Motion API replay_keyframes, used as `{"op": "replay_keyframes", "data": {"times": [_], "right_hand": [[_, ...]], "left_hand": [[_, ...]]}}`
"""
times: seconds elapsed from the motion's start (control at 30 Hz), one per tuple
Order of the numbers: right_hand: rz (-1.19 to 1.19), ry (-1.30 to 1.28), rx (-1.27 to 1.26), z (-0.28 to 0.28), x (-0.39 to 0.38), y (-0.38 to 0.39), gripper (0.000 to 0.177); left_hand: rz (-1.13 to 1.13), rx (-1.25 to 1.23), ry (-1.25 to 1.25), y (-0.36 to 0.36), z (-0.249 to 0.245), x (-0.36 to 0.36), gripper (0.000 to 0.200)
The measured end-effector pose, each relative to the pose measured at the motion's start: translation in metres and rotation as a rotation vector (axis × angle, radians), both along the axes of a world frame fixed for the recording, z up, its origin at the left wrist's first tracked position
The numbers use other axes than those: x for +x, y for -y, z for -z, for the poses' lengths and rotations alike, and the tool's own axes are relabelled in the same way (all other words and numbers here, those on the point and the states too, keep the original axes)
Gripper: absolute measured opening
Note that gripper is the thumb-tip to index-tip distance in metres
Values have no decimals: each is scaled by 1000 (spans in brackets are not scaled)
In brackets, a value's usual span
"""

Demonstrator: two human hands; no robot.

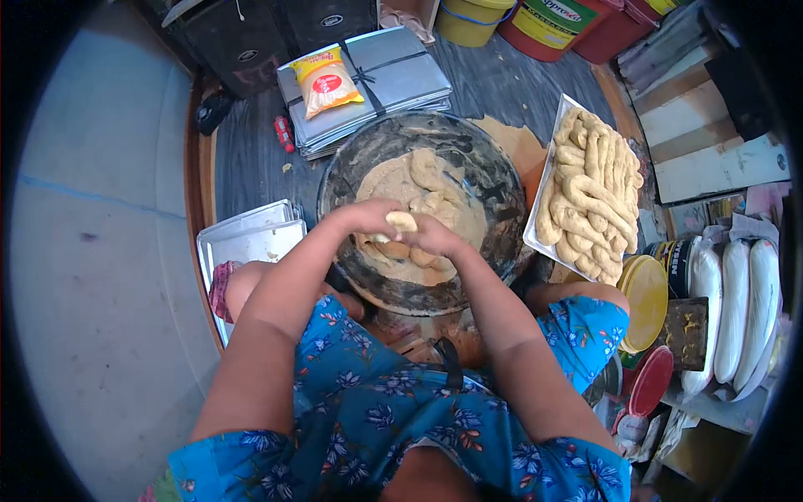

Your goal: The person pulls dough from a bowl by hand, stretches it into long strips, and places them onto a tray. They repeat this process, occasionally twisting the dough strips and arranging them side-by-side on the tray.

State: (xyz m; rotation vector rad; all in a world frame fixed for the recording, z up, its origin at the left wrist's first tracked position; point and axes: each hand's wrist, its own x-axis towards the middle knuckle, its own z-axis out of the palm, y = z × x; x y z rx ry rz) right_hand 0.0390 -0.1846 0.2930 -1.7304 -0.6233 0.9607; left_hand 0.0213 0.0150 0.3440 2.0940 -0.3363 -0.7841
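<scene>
Both hands are over a wide dark basin (335, 197) that holds a layer of light brown crumbs and some dough pieces (428, 170). My left hand (372, 217) closes round one side of a pale dough piece (401, 222). On its other side, my right hand (431, 235) grips the same piece, and the two hands almost meet. Below them, more dough lies on the crumbs, partly hidden by my fingers. Right of the basin, a tray (535, 219) is heaped with crumb-coated dough ropes (595, 197).
Behind the basin, stacked metal trays (418, 75) carry a yellow packet (326, 84). Empty-looking trays (251, 243) lie at the left, near a red object (284, 134). Buckets (548, 29) stand at the back; yellow lids (646, 301) and white wrapped rolls (734, 309) are at the right.
</scene>
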Motion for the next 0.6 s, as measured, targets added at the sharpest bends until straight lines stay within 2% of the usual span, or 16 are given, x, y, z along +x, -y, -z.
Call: {"op": "replay_keyframes", "data": {"times": [0.13,0.17,0.23,0.27,0.37,0.47,0.57,0.6], "right_hand": [[-182,244,-240,17,-14,10,36],[-223,280,-315,17,-19,14,34],[-287,386,-439,24,-31,24,30],[-301,380,-471,26,-38,27,30],[-393,436,-540,39,-59,34,35],[-422,477,-477,56,-75,37,42],[-284,309,-399,1,-67,33,50],[-236,267,-370,-12,-61,32,53]], "left_hand": [[288,349,-81,18,10,-7,37],[268,364,-56,23,9,-17,30],[354,403,-47,27,54,-29,31],[396,423,-42,29,69,-33,32],[519,566,-138,38,64,-46,33],[593,622,-239,40,65,-48,39],[520,364,-293,32,39,-37,48],[427,330,-291,31,26,-34,51]]}}
